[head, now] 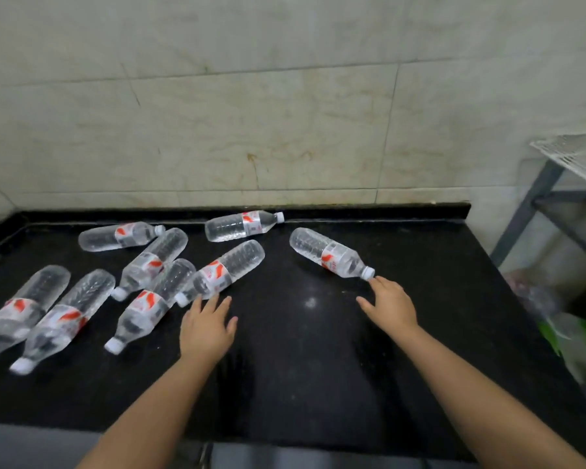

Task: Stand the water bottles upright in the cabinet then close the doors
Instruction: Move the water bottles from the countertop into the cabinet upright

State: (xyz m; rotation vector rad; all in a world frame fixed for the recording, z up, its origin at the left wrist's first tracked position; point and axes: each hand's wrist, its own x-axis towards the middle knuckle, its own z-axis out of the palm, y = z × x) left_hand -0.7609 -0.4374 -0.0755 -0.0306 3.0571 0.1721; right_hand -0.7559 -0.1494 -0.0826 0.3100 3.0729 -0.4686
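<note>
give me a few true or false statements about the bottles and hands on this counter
1. Every water bottle in view lies on its side on the black countertop. True.
2. The right hand grips a bottle around its middle. False: its fingers are straight, fingertips by the cap of the lone right-side bottle, holding nothing.
3. Eight bottles are in view. True.
4. The left hand holds a bottle upright. False: it is open, reaching toward the bottle with its cap nearest that hand.
5. The bottle caps are red. False: they are white; the labels carry red.
</note>
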